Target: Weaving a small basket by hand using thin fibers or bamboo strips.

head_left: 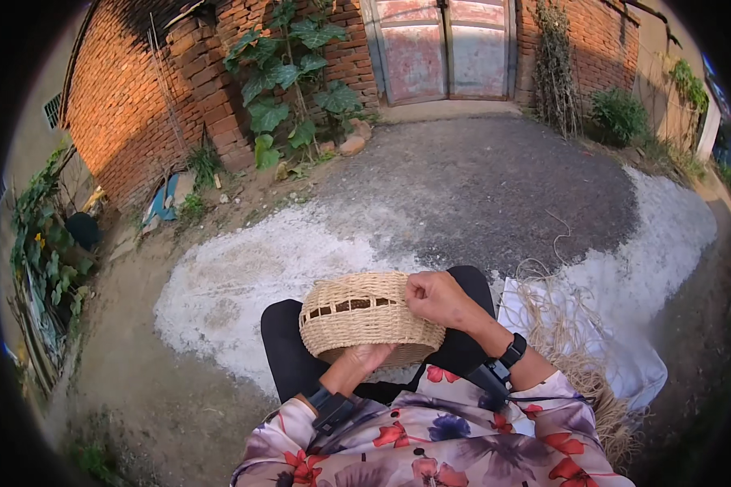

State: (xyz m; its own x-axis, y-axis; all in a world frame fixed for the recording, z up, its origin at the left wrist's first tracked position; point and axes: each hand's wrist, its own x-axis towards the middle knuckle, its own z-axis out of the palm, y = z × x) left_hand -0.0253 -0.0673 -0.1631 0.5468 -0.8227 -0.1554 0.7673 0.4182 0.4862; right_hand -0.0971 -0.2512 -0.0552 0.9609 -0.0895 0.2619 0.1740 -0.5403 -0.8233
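So, upper left of the frame there's a brick wall (130, 105), then a big-leafed climbing plant (270, 75). Lower centre, a pale woven basket (365, 326) sits over the lap, between dark-trousered knees (281, 337). The left hand (367, 355) goes into its lower opening, fingers hidden, so can't tell if it's gripping. The right hand (441, 300) is curled closed against the basket's right side; can't tell what's pinched. Lower right: tangled tan cord (562, 329) on a white sack (643, 375).
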